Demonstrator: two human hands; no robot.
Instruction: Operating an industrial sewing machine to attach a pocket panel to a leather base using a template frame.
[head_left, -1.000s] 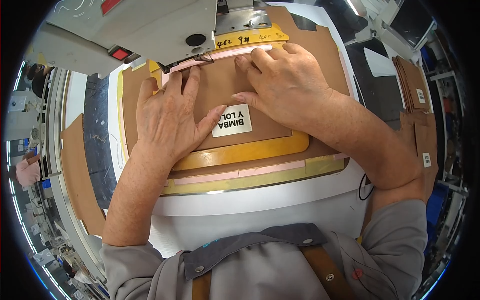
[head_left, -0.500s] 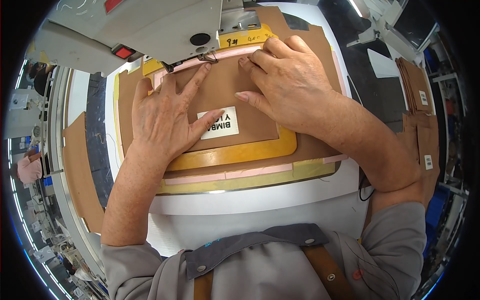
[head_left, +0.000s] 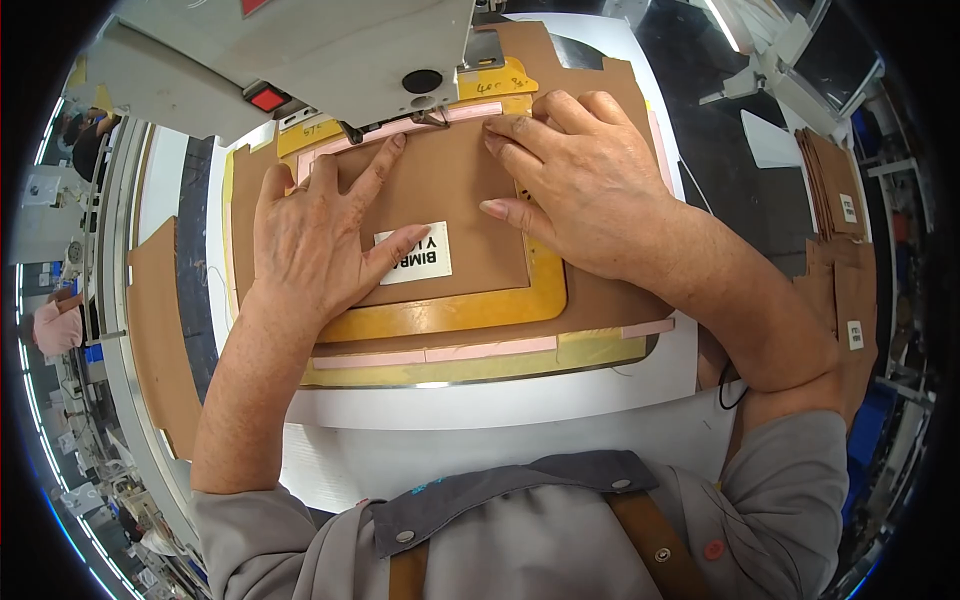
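Note:
A flat brown panel (head_left: 460, 185) with a white printed label (head_left: 435, 250) lies inside a yellow template frame (head_left: 450, 312), under the sewing machine head (head_left: 330, 60). My left hand (head_left: 310, 220) rests on the panel's left part with fingers spread, its index fingertip near the presser foot (head_left: 430, 120) and its thumb on the label. At the panel's upper right edge, my right hand (head_left: 585, 175) presses with bent fingertips, thumb held apart from them. A pink strip (head_left: 450, 115) runs along the panel's far edge. The needle's tip is too small to make out.
Beneath the frame is a larger brown sheet (head_left: 600, 300) edged with pink and yellow strips, on a white table (head_left: 500, 405). Brown panels (head_left: 830, 185) stand stacked at the right. Another brown sheet (head_left: 160, 340) lies at left. A person in pink (head_left: 58, 325) is far left.
The template frame and brown panel have slid left under the machine head, and my left hand has moved with them. My right hand now lies closer to the panel's right edge.

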